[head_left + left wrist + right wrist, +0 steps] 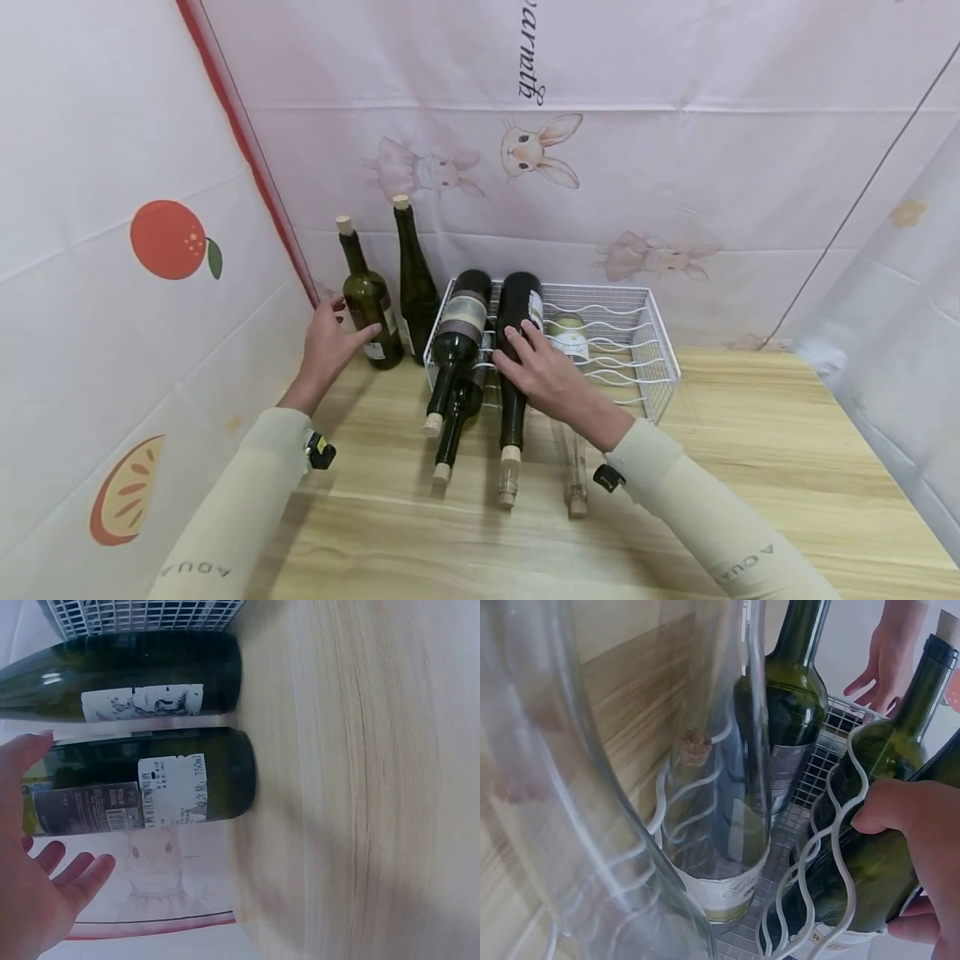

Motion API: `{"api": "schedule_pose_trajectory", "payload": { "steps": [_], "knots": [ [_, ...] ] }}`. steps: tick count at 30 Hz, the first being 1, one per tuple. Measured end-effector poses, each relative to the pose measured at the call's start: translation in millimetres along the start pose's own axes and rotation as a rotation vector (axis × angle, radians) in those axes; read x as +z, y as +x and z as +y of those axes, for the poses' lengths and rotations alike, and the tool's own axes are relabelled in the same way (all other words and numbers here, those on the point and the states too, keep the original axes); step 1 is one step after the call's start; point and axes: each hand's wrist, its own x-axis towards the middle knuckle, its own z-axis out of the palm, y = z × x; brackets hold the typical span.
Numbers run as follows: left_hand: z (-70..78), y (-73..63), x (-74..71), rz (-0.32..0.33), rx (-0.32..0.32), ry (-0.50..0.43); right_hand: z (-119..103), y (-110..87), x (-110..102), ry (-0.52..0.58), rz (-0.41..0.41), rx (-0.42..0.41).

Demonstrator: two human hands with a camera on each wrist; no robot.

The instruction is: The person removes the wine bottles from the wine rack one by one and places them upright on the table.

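Observation:
My left hand (327,343) is spread beside an upright green wine bottle (365,292), thumb at its near side. In the left wrist view its fingers (90,881) stand apart from the labelled glass. A taller corked green bottle (415,287) stands just right of it. My right hand (546,379) grips a dark wine bottle (517,298) lying neck-forward on the white wire rack (663,358). The right wrist view has the thumb (885,810) on one side of the glass and fingertips below.
Left of the held bottle, a dark bottle with a banded label (463,312) lies on the rack, above another dark bottle (452,437). A clear corked bottle (573,467) lies to the right. Wavy wires (618,342) cross the rack. Wooden tabletop (765,450) extends around it.

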Motion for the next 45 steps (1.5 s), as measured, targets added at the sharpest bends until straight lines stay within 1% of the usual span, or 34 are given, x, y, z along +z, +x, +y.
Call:
{"api": "schedule_pose_trajectory", "payload": {
  "steps": [6, 11, 16, 20, 28, 35, 41, 45],
  "knots": [
    [3.1, -3.3, -3.4, 0.001, 0.007, 0.028, 4.5, -0.1, -5.2, 0.055, 0.018, 0.014],
    [2.6, -5.5, -5.0, 0.011, 0.014, 0.039, 7.1, 1.3, -8.4, 0.098, 0.031, 0.039],
    [4.5, -6.8, -6.2, 0.026, 0.029, 0.028, 10.9, 1.1, -14.3, 0.152, 0.036, 0.079],
    [11.2, -8.1, -8.0, 0.046, 0.045, 0.007, 13.6, 0.2, -18.4, 0.191, 0.035, 0.093],
    [22.6, -9.5, -11.9, 0.071, 0.06, -0.011, 17.3, -0.7, -24.4, 0.215, 0.056, 0.086],
    [28.0, -11.0, -14.2, 0.075, 0.083, -0.024, 20.3, -1.6, -27.1, 0.245, 0.095, 0.087],
    [34.1, -12.9, -16.8, 0.076, 0.102, -0.019, 24.2, -2.6, -31.0, 0.277, 0.119, 0.09],
    [39.9, -13.3, -18.0, 0.084, 0.126, -0.003, 26.6, -2.0, -33.6, 0.289, 0.135, 0.082]
  ]
}}
